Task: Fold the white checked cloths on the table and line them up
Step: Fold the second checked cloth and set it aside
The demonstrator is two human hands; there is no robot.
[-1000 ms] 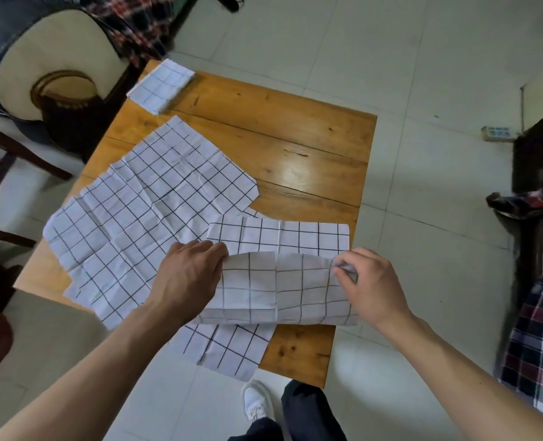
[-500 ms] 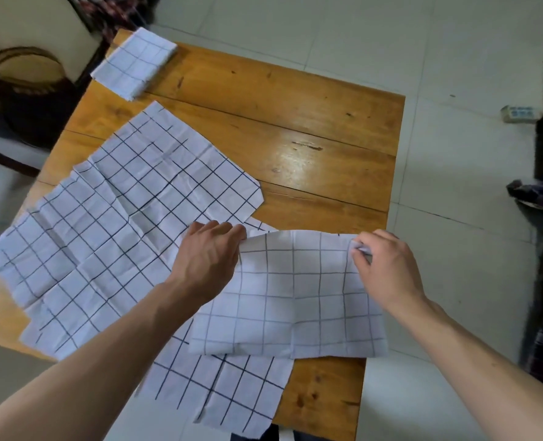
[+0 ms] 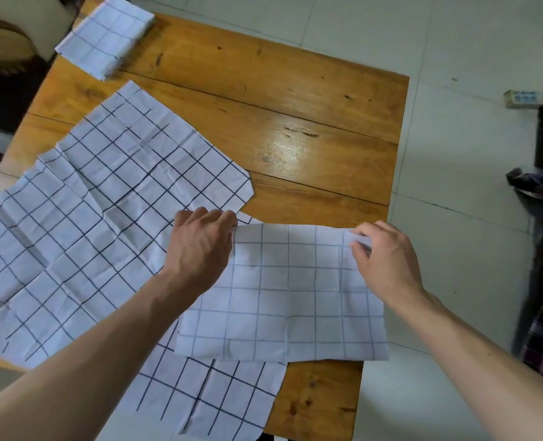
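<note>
- One folded cloth [image 3: 105, 36] sits finished at the table's [image 3: 311, 100] far left corner.
- Left hand [image 3: 200, 249] and right hand [image 3: 388, 259] pinch the half-folded cloth's [image 3: 289, 297] far corners, near right edge.
- Unfolded cloths [image 3: 105, 211] wait along the left edge.

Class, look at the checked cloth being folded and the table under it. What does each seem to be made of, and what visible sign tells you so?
Checked cloth: looks like thin woven fabric, matt white with a dark grid; it holds sharp creases and lies limp over the table edge. It could be paper-like; the look leaves that open.
Table: wood planks with grain, knots and seams, under a glossy varnish that reflects light.
</note>
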